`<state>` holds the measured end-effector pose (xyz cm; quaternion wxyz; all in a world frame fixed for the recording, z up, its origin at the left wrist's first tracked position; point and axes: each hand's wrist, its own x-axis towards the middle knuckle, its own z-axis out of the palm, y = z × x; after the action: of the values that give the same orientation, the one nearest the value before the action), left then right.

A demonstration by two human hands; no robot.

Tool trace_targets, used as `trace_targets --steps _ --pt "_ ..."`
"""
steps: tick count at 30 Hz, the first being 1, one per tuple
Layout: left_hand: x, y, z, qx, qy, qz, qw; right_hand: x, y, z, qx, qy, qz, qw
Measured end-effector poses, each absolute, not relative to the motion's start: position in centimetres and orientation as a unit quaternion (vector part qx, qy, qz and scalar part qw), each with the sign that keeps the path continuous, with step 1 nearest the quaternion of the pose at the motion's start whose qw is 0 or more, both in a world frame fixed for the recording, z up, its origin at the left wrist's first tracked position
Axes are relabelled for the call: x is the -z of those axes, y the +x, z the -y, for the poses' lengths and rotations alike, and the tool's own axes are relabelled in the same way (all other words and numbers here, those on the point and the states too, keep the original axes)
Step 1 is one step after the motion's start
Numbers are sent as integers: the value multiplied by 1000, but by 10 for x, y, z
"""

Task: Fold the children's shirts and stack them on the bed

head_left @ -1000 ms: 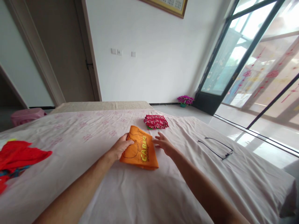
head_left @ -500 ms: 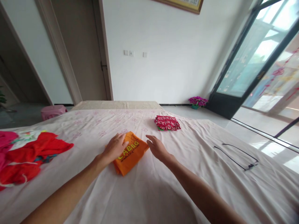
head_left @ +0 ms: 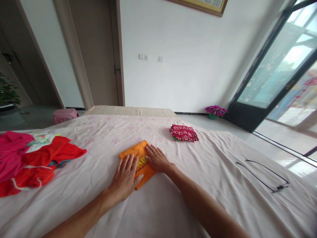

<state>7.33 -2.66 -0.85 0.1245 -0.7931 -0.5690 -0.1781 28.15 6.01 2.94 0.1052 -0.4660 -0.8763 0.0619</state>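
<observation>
A folded orange garment (head_left: 135, 154) with yellow lettering lies on the pale pink bedsheet (head_left: 173, 198) in front of me. My left hand (head_left: 126, 177) lies flat on its near left part, fingers spread. My right hand (head_left: 156, 159) rests flat on its right edge, fingers stretched out. Both palms press down on the cloth and neither grips it. A folded dark red garment (head_left: 183, 133) with white lettering lies further back to the right.
A heap of unfolded red and pink clothes (head_left: 29, 158) lies at the left. A thin black wire hanger (head_left: 264, 172) rests on the sheet at the right. A pink stool (head_left: 64, 115) and a flower pot (head_left: 215, 111) stand on the floor beyond the bed.
The orange garment has been turned and drawn nearer and to the left. Both hands have come down flat onto it; earlier the right hand hovered beside it.
</observation>
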Motion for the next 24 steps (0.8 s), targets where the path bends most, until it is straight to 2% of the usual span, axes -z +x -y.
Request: trace_targets --steps 9,15,19,22,24 --pt "17 34 17 270 -700 652 110 -62 290 -80 -143 -604 778 102" --pt "13 21 3 271 -674 680 101 -83 275 -98 -199 -653 724 97" --pt "18 19 1 292 -677 671 83 -88 273 -109 -337 -617 704 98" --pt "18 17 -2 318 -683 655 60 -83 272 -112 -483 -529 682 145" --pt "17 15 -4 330 -687 647 34 -76 271 -112 -528 -494 662 197"
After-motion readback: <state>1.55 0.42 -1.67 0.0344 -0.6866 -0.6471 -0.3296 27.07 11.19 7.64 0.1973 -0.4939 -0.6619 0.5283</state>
